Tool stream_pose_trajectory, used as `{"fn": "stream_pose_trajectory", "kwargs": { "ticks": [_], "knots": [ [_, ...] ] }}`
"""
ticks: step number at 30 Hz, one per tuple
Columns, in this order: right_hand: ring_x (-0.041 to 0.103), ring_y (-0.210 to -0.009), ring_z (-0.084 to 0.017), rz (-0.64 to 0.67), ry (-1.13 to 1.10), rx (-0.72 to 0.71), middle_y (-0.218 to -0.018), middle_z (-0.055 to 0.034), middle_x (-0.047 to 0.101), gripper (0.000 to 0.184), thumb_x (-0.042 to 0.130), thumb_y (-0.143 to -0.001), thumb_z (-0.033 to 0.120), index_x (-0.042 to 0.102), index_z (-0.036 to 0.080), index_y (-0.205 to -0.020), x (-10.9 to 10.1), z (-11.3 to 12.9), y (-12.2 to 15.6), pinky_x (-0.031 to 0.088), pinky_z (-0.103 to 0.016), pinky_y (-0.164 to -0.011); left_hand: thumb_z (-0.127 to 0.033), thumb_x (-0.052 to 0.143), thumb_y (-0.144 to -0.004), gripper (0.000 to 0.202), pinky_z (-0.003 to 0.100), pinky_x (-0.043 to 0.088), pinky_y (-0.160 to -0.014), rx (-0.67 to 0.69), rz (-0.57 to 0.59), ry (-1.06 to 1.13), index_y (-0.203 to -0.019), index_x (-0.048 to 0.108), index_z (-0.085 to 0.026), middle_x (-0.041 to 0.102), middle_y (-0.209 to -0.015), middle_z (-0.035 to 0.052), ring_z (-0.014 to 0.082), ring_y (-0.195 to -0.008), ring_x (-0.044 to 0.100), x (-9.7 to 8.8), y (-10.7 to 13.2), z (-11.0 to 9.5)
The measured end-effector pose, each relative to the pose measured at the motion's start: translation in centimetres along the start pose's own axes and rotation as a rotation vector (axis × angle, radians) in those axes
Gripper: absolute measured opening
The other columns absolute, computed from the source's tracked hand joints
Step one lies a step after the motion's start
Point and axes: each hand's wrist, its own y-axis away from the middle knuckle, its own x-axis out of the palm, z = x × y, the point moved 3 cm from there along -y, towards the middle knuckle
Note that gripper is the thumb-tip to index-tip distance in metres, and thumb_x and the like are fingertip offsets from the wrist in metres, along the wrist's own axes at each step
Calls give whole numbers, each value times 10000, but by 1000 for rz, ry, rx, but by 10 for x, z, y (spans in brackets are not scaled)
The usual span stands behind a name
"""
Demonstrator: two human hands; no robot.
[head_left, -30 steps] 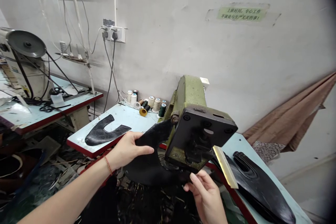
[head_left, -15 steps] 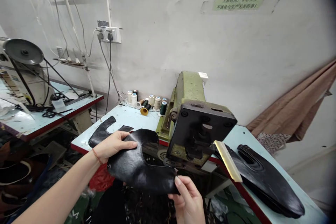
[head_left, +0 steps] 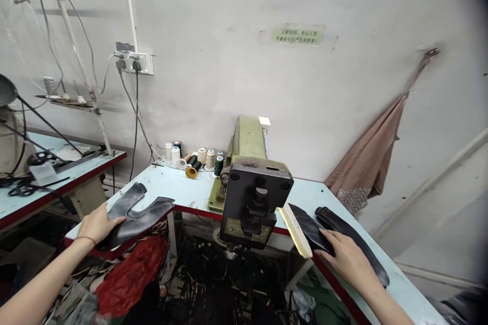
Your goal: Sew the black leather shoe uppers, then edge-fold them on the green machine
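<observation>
Black leather piece, cut in a U, is lying at the left front corner of the blue table, partly overhanging the edge. The left hand is resting flat on it, fingers spread, pinching nothing. The right hand is lying open-palmed on the dark leather stack beside the green machine. Risk, I'd say: that overhanging piece, merely pressed, sliding off towards the red bag below.

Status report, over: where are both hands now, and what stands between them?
Left hand open, resting on left leather pile. Right hand flat on right leather pile. Green machine between them, untouched.
</observation>
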Motion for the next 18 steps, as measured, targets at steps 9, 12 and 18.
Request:
{"fn": "stream_pose_trajectory", "kwargs": {
  "ticks": [9, 12, 18],
  "knots": [
    [695, -863, -312, -30, -22, -74, -949, -129, 751, 368, 533, -789, 437, 754, 193, -954, -30, -11, -12, 546, -421, -796, -418, 649, -695, 346, 436, 412, -938, 431, 311, 155, -962, 700, -204, 656, -1036, 112, 319, -1026, 565, 88, 103, -57],
    [653, -940, -348, -203, 3, -179, -992, -204, 713, 425, 425, -845, 342, 739, 107, -1009, -25, 31, 15, 484, -507, -887, -455, 694, -679, 302, 345, 472, -810, 209, 722, 492, -836, 725, -198, 703, -864, 88, 255, -848, 637, 119, 169, -88],
    [712, -797, -243, -139, -115, -945, -1011, -59, 764, 415, 574, -841, 136, 622, 268, -1231, 54, 165, 127, 571, -331, -709, -499, 857, -469, 539, 315, 501, -685, -578, 974, 1271, -823, 627, -164, 696, -811, 54, 185, -721, 654, 158, 246, -123]
  ]
}}
